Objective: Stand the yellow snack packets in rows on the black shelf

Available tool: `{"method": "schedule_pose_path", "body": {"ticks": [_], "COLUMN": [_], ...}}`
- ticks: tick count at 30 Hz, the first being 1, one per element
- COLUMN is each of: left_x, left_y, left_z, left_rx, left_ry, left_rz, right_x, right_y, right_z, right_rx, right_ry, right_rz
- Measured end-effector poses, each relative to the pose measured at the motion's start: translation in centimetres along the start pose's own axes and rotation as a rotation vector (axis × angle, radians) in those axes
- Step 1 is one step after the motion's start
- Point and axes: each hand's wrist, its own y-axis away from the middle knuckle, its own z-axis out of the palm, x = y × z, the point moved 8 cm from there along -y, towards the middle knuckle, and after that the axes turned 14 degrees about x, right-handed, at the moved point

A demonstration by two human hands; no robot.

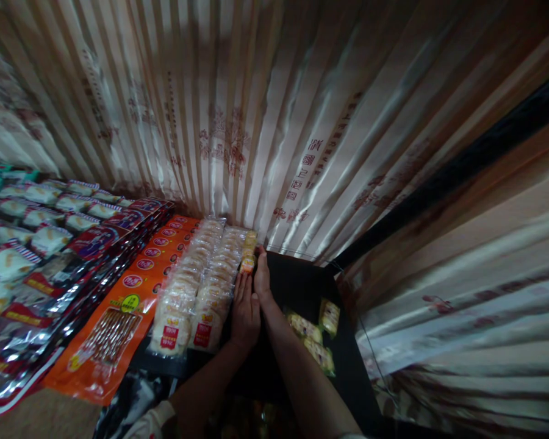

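A short row of small yellow snack packets (248, 264) stands against the right side of the wrapped rice crackers (205, 311). My left hand (246, 314) lies at the near end of the yellow row, its fingers stretched forward and touching the front packet. Along the right side of the row, my right hand (262, 275) is held on edge with straight fingers, partly hiding the packets. Neither hand is wrapped round anything. To the right of my forearms, several loose yellow-green packets (319, 353) lie on the black tabletop (297, 280).
Left of the rice crackers are orange snack bags (141, 286), dark red bags (41, 292) and many white packets (50, 239). A pleated, printed curtain (229, 110) hangs behind the table. A black pole (421, 189) slants along the right.
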Motion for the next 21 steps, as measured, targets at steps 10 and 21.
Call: {"method": "schedule_pose_path", "body": {"ticks": [10,21], "left_x": [0.4,0.7], "left_y": [0.1,0.1], "left_z": [-0.1,-0.6], "left_rx": [0.014,0.082], "left_ry": [-0.058,-0.111], "left_rz": [0.068,0.203], "right_x": [-1.1,-2.7], "right_y": [1.8,3.0], "right_z": [-3.6,-5.6], "right_rx": [0.154,-0.005], "right_ry": [0.11,0.303], "right_rz": [0.073,-0.121]}}
